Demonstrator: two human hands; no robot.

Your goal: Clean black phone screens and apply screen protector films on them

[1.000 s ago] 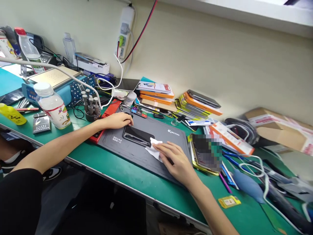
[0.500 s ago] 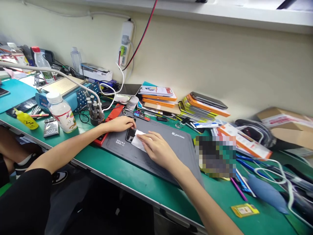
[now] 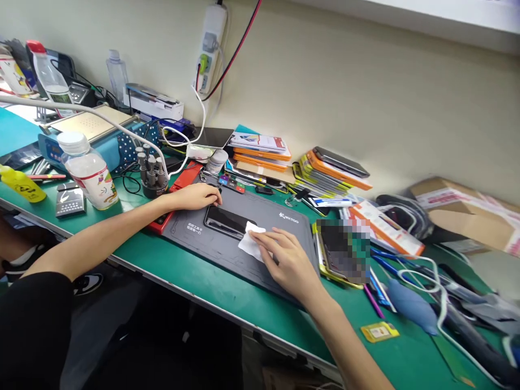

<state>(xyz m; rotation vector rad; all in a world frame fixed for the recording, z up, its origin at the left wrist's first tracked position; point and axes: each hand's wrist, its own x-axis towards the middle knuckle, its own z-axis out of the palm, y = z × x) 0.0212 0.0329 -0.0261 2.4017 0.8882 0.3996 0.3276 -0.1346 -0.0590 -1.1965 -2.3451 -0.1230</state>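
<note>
A black-screened smartphone [image 3: 227, 220] lies flat on the grey work mat [image 3: 195, 244]. My left hand [image 3: 199, 196] is closed, with its curled fingertips gripping the phone's far left end. At the opposite end, my right hand [image 3: 288, 257] pinches a white wipe [image 3: 251, 244] between thumb and fingers. Part of the wipe overlaps the phone's right end and hides it; the rest hangs over the mat.
A red device [image 3: 162, 221] lies at the mat's left edge, near a screwdriver stand [image 3: 152, 176] and a plastic bottle [image 3: 91, 176]. Behind are stacked orange and yellow boxes [image 3: 337, 172]. To the right lie a blue air blower [image 3: 411, 306] and tangled white cable [image 3: 439, 295].
My right hand has drawn the wipe rightward along the phone, uncovering most of its black screen. My left hand stays at the left end. The camera view has shifted somewhat.
</note>
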